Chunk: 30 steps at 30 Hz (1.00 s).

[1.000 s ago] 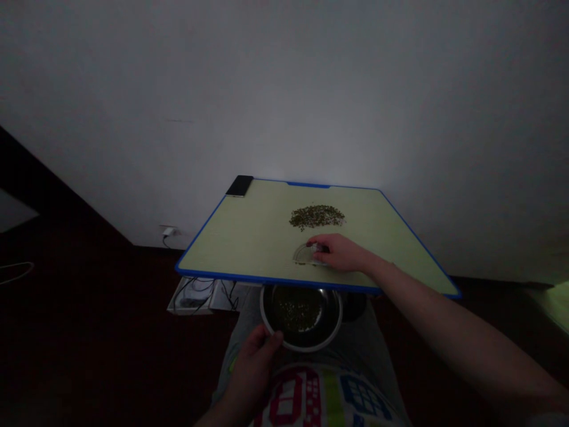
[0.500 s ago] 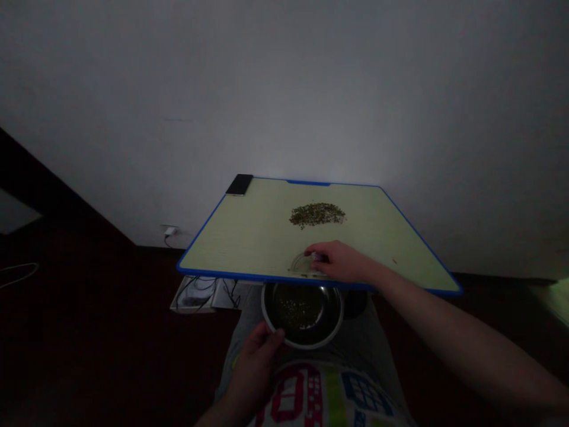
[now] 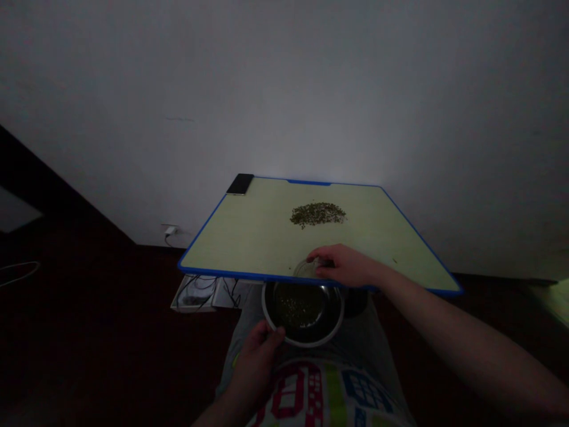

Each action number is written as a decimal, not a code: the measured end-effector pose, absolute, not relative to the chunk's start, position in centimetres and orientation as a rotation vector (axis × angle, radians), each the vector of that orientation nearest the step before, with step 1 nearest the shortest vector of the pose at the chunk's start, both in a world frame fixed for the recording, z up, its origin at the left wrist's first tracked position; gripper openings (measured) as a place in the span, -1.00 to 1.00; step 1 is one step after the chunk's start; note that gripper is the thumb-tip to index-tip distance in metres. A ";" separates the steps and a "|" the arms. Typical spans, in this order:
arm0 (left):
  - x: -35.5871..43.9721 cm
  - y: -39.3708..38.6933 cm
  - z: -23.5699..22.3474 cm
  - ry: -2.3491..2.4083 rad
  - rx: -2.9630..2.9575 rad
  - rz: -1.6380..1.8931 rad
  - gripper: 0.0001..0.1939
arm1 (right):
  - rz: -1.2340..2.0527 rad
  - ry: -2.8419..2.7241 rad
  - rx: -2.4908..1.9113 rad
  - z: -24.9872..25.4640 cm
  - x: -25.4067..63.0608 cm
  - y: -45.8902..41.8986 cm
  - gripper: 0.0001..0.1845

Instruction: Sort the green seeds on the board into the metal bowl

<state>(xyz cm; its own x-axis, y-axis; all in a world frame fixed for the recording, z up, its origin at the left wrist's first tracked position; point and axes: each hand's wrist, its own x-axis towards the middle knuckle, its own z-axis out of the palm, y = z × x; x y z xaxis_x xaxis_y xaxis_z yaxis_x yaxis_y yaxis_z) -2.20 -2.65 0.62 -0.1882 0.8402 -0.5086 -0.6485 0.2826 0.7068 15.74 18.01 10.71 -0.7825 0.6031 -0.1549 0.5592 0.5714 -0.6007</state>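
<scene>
My left hand grips the near left rim of a round metal bowl, thumb over the edge. The bowl rests at my lap, just under the front edge of the pale board, and holds small dark green grains with some lighter specks. My right hand is closed on a clear, half-round plastic piece that looks like a protractor. It stands at the board's front edge, right above the bowl. Farther back on the board lies a loose patch of small greenish-brown grains.
The pale board has a blue rim. A black phone lies at its far left corner. A small brownish bit sits to the right. Below left is a white box with cables. A plug is in the wall behind.
My right hand has drawn the protractor slightly toward me and to the right, up to the board's front edge. Grains along its straight side no longer show. My left hand stays on the bowl.
</scene>
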 end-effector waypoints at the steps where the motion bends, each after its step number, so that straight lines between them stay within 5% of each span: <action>1: -2.2 -2.7 0.6 1.137 0.222 1.352 -0.51 | 0.987 -2.716 -1.019 10.7 15.7 18.3 -0.58; 9: -2.3 -2.7 0.0 1.154 0.237 1.350 -0.51 | 0.765 -2.662 -1.183 10.3 13.5 20.6 -0.57; 30: -2.1 -2.8 0.6 1.159 0.210 1.348 -0.55 | 1.024 -2.668 -0.977 9.9 15.9 17.6 -0.62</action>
<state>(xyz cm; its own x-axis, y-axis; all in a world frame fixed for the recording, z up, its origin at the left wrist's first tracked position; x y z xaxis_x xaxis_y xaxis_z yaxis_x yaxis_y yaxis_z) -2.08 -2.76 0.59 -0.2010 0.8274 -0.5245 -0.6422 0.2929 0.7083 15.89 17.58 9.90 -0.7841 0.6106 -0.1114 0.5284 0.5625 -0.6359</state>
